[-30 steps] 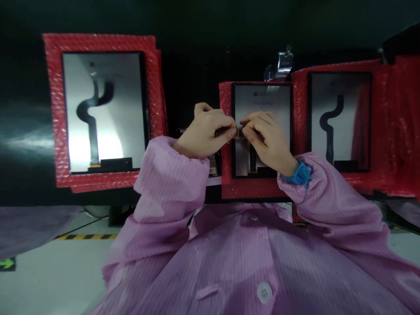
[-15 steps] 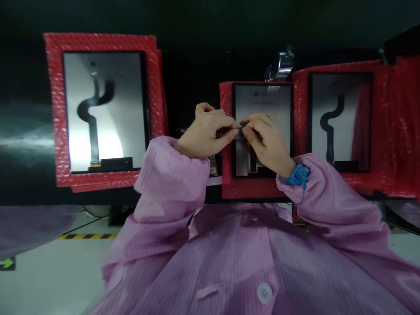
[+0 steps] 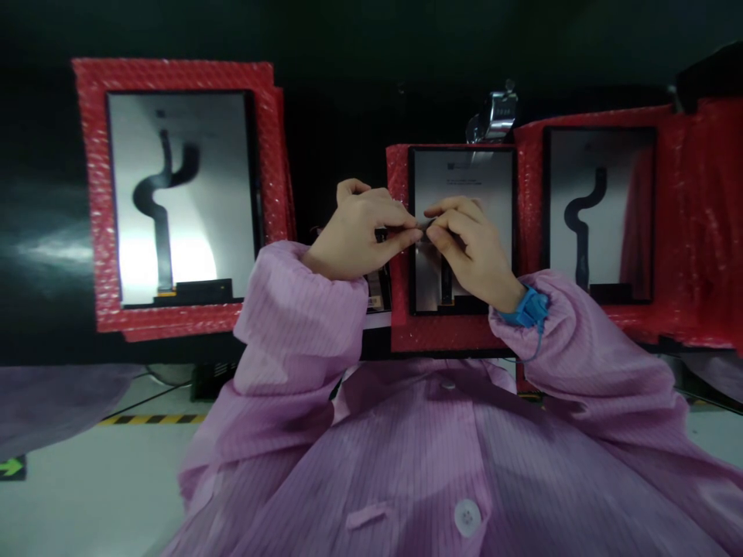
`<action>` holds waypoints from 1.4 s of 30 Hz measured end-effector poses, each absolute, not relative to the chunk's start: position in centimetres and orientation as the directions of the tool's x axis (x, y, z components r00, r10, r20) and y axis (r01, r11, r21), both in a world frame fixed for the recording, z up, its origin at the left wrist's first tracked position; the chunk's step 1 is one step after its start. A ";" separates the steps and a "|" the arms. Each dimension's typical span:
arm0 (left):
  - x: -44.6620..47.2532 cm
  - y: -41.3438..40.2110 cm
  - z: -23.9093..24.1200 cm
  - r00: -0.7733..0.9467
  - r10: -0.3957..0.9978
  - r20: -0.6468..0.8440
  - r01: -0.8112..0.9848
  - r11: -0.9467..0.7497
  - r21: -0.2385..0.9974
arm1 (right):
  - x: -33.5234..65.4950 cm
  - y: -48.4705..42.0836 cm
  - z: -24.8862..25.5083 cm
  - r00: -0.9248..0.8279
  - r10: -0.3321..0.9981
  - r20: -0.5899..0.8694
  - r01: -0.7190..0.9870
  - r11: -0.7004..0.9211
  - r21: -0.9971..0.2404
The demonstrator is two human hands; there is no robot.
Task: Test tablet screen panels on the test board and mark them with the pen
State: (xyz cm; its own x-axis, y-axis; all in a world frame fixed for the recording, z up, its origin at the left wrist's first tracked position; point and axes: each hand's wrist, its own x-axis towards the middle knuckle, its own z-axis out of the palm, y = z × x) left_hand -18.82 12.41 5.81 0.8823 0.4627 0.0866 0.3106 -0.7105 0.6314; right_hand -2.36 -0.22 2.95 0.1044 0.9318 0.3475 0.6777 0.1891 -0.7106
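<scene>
So the whole thing sits dead centre of the frame: the person's left hand point(image 3: 360, 232) and right hand point(image 3: 473, 247) meet fingertip to fingertip, and both are closed in a tight pinch on a small dark strip point(image 3: 426, 224) held between them. Neither hand is really nearer than the other, since each has thumb and forefinger on its own end. The strip's long axis runs pretty much left to right across the picture, bridging the gap between the two pinches. It's too small and blurry to say exactly what it is. It hangs just in front of the upper half of the middle panel point(image 3: 464, 174), which lies on red bubble wrap point(image 3: 400, 325), and below the right hand a dark ribbon point(image 3: 446, 282) runs straight down toward that panel's bottom edge. Whether the strip is that ribbon's free end is hidden by the fingers. A blue wrist strap point(image 3: 529, 309) sits on the right wrist. Well off to the upper left is the left panel point(image 3: 226, 193) with its S-shaped ribbon, and the right panel point(image 3: 627, 216) sits just beside the middle one.
</scene>
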 end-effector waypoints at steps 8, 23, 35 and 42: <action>-18.5 12.2 5.9 0.887 0.461 0.038 0.333 -0.693 0.639 | -2.5 -0.3 2.7 0.104 0.923 0.370 0.668 0.211 -0.714; -20.0 9.6 6.2 0.584 0.685 0.436 0.379 -0.704 0.600 | -2.1 -2.6 5.5 0.230 0.888 0.399 0.815 0.048 -0.578; -26.4 -0.4 0.1 0.608 0.716 0.343 0.703 -0.687 0.185 | -3.7 -13.0 5.3 0.423 0.887 0.186 0.861 -0.329 -0.388; -25.9 -0.5 0.1 0.652 0.683 0.329 0.690 -0.714 0.115 | -4.2 -13.0 4.6 0.429 0.880 0.202 0.860 -0.329 -0.391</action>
State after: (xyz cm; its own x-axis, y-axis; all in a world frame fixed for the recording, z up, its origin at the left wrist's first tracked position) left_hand -25.93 -0.52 0.13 0.6518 0.6830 0.3295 0.6905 -0.7142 0.1146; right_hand -4.24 -13.03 4.63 0.4290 0.8803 0.2024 0.8596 -0.3290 -0.3909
